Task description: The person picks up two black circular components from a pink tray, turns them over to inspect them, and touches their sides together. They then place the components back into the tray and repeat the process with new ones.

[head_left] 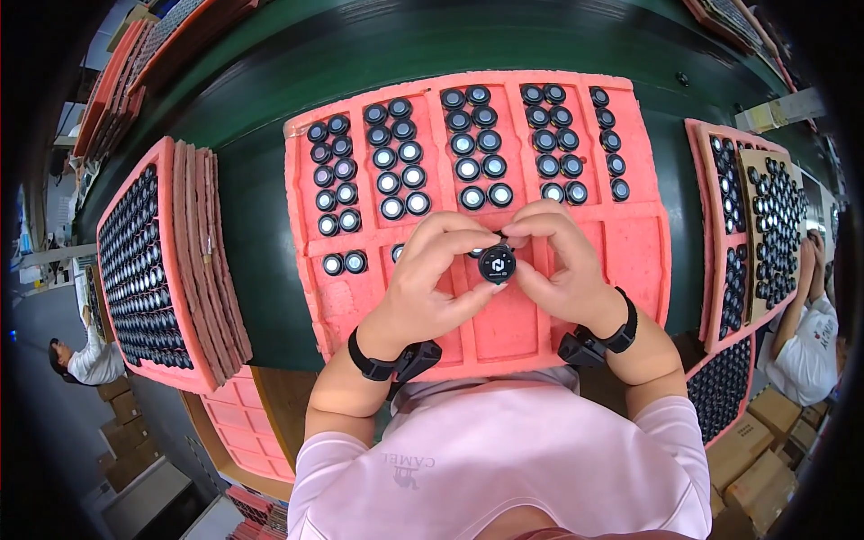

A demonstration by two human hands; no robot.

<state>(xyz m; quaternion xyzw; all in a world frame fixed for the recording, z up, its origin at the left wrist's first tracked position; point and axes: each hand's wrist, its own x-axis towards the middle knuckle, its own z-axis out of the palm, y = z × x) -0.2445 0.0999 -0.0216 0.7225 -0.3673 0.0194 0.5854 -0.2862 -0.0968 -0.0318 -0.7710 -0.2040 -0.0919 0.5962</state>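
A small round black device point(497, 264) with a white mark on its face is pinched between the fingertips of both my hands, over the near half of a pink foam tray point(396, 333). My left hand point(441, 281) closes on its left side, thumb below and forefinger above. From the right, thumb and forefinger of my right hand point(562, 268) press against its edge. Rows of similar round black pieces point(393, 157) with pale tops fill the tray's far compartments. Closer in, a short row point(345, 263) sits at the left; my hands partly hide other pieces.
The tray lies on a green work surface point(256, 234). To the left, a stack of pink trays point(202, 261) carries many black pieces. More loaded trays point(720, 225) stand at the right, beside another person point(807, 342). A further person point(94, 351) is at far left. Cardboard boxes point(765, 468) lie lower right.
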